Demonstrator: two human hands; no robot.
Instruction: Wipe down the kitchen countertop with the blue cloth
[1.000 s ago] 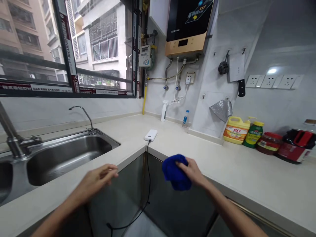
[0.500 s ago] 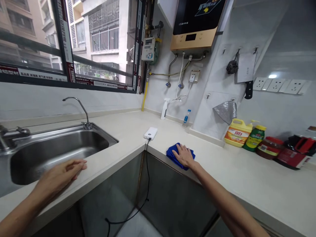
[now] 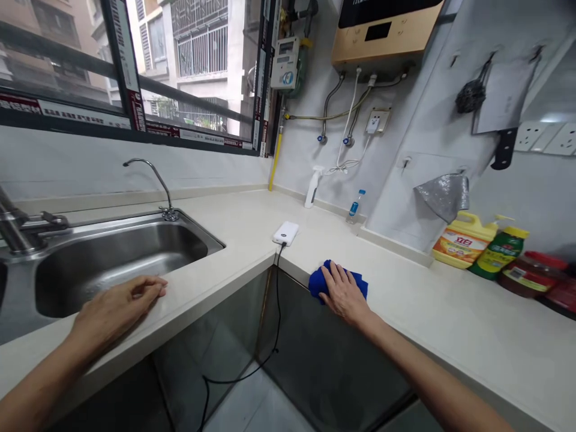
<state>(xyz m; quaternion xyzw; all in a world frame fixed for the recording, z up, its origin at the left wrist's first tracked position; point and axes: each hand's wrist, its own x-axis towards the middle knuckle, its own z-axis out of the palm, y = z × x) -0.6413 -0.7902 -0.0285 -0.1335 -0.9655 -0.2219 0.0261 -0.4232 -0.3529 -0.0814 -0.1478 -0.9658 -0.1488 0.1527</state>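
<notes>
At the front edge of the right-hand counter, my right hand presses on a folded blue cloth. Its fingers lie over the top of the cloth and the thumb reaches down at the edge. My left hand rests near the counter edge in front of the steel sink. Its fingers are loosely bent, with a gap beside the thumb and nothing held. Between the hands, a white power bank lies at the counter corner, and a black cable hangs from it to the floor.
A white spray bottle and a small clear bottle stand by the wall. Farther right are a yellow detergent jug, a green bottle and a red-lidded jar. A cleaver hangs on the wall.
The view has shifted, moving the surroundings. My right hand and the cloth have slid a little along the counter's front edge, and the cloth is more bunched. My left hand stays by the sink.
</notes>
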